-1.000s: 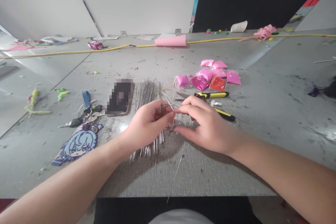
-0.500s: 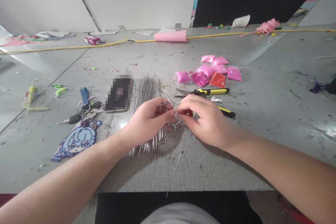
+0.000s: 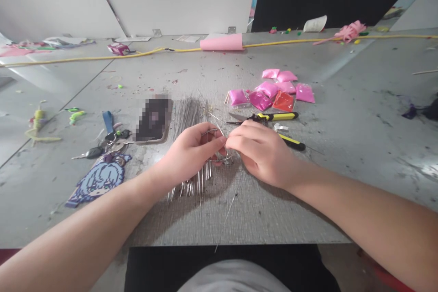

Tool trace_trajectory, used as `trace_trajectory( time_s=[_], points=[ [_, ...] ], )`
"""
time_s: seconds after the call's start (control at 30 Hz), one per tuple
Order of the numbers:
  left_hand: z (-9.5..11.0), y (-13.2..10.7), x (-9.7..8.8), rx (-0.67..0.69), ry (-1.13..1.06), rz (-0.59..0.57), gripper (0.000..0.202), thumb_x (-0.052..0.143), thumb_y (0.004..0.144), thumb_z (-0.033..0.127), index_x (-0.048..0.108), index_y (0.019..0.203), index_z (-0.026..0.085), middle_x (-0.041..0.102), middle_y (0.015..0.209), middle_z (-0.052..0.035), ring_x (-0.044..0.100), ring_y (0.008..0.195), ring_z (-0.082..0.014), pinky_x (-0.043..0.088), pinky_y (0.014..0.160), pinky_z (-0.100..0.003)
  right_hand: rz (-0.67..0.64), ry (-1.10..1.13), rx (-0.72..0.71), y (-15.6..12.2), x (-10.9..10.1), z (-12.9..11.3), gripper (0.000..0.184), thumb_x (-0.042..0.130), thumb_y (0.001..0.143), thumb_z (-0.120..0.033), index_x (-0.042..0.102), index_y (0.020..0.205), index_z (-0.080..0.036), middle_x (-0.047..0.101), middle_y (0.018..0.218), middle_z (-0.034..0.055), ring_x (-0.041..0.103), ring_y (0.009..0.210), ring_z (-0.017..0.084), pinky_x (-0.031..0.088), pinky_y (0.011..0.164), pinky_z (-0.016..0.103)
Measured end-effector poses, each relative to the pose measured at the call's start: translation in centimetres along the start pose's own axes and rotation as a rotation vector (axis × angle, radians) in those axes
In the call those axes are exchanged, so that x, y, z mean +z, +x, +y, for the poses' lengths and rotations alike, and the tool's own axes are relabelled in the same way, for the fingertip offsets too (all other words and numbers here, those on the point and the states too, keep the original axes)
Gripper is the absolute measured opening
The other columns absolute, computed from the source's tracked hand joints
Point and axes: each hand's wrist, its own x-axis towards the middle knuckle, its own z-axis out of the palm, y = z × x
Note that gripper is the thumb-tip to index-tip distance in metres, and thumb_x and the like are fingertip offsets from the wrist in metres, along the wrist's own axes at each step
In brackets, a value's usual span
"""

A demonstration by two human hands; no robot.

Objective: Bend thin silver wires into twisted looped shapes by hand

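My left hand (image 3: 196,148) is closed on a small frame of bent, twisted wire (image 3: 224,159), thumb and fingers pinching its near side. My right hand (image 3: 262,150) meets it fingertip to fingertip at the same frame, its fingers pinched on the wire; the exact grip is partly hidden. Under and beside the left hand lies a bundle of straight metal wires (image 3: 188,114). One loose wire (image 3: 226,219) rests near the table's front edge. Beyond the right hand are pliers with yellow-and-black handles (image 3: 282,116), whose jaws are partly covered by that hand.
Several pink packets (image 3: 268,89) and a red one (image 3: 283,101) lie behind the pliers. On the left are a phone (image 3: 153,118), keys (image 3: 94,152) and a blue pixel-art charm (image 3: 102,180). A yellow cable (image 3: 273,44) crosses the back past a pink roll (image 3: 221,42).
My right fingers have curled over and shifted slightly at the wire frame. The left hand keeps its hold. The whole view has shifted a little.
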Motion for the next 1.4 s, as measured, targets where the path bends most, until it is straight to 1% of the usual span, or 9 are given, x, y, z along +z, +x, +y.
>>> trace_trajectory(
  time_s=[0.2,0.3,0.4,0.57,0.7,0.8,1.0,1.13,1.4],
  points=[
    [0.0,0.0,-0.1,-0.015,0.005,-0.002,0.013,0.064,0.091,0.028,0.059,0.087,0.017,0.062,0.073,0.0018,0.061,0.065,-0.0108,0.055,0.063,-0.025,0.02,-0.031,-0.087,0.2,0.0,-0.3,0.022,0.044,0.094,-0.001,0.058,0.095,-0.018,0.069,0.089,0.0098,0.055,0.079,0.02,0.05,0.071,0.035],
    [0.0,0.0,-0.1,0.015,0.038,0.015,0.016,0.062,0.093,0.031,0.059,0.086,0.017,0.062,0.073,0.0017,0.062,0.065,-0.0108,0.054,0.063,-0.025,0.047,0.08,-0.017,0.2,0.2,-0.3,0.021,0.047,0.095,-0.002,0.058,0.1,-0.018,0.07,0.09,0.0073,0.057,0.08,0.018,0.05,0.075,0.035],
    [0.0,-0.1,-0.1,0.03,0.025,0.046,0.016,0.064,0.093,0.031,0.059,0.087,0.017,0.062,0.072,0.0028,0.061,0.062,-0.0088,0.052,0.06,-0.022,0.075,0.144,0.119,0.0,0.2,-0.2,0.014,0.06,0.095,-0.012,0.061,0.107,-0.017,0.07,0.09,0.0055,0.059,0.081,0.018,0.051,0.077,0.034],
    [0.0,-0.2,-0.2,0.072,0.03,0.086,0.013,0.064,0.093,0.03,0.061,0.091,0.017,0.066,0.076,0.0016,0.06,0.064,-0.0086,0.051,0.06,-0.021,0.046,0.191,0.166,-0.2,0.0,-0.2,0.034,0.077,0.086,-0.021,0.063,0.116,-0.014,0.072,0.095,0.0078,0.062,0.09,0.021,0.052,0.083,0.036],
    [0.1,-0.2,-0.1,0.077,0.019,0.086,0.013,0.064,0.093,0.029,0.061,0.09,0.017,0.065,0.075,0.0011,0.063,0.065,-0.0106,0.055,0.063,-0.024,0.032,0.188,0.169,-0.2,0.2,-0.3,0.035,0.073,0.085,-0.01,0.062,0.118,-0.014,0.073,0.096,0.008,0.06,0.091,0.022,0.052,0.08,0.037],
    [0.2,-0.2,0.1,0.071,0.025,0.099,0.014,0.064,0.092,0.028,0.06,0.088,0.016,0.066,0.073,0.0009,0.064,0.064,-0.0106,0.054,0.059,-0.022,0.021,0.205,0.21,-0.1,0.2,-0.4,0.034,0.07,0.085,-0.005,0.063,0.116,-0.015,0.072,0.094,0.0073,0.06,0.09,0.022,0.052,0.076,0.036],
    [0.1,-0.4,0.2,0.101,0.091,0.085,0.011,0.064,0.092,0.027,0.059,0.089,0.018,0.071,0.079,-0.0014,0.069,0.072,-0.014,0.055,0.063,-0.023,-0.034,0.245,0.229,0.0,0.0,-0.6,0.031,0.076,0.084,-0.013,0.062,0.111,-0.015,0.07,0.092,0.0061,0.059,0.089,0.021,0.051,0.08,0.036],
    [0.4,-0.5,0.2,0.088,0.172,0.102,0.012,0.064,0.092,0.028,0.059,0.087,0.018,0.071,0.076,-0.0008,0.069,0.069,-0.0134,0.053,0.06,-0.021,-0.051,0.217,0.25,-0.1,0.0,-0.9,0.029,0.074,0.084,-0.009,0.062,0.11,-0.014,0.069,0.091,0.0058,0.059,0.088,0.021,0.05,0.08,0.036],
    [0.1,-0.4,0.1,0.094,0.177,0.117,0.017,0.064,0.092,0.036,0.06,0.089,0.019,0.072,0.075,-0.0021,0.07,0.07,-0.0165,0.055,0.061,-0.025,0.066,0.195,0.314,-0.2,0.6,-1.7,0.027,0.071,0.083,-0.003,0.064,0.106,-0.014,0.068,0.09,0.0064,0.062,0.087,0.02,0.052,0.081,0.035]
  ],
)
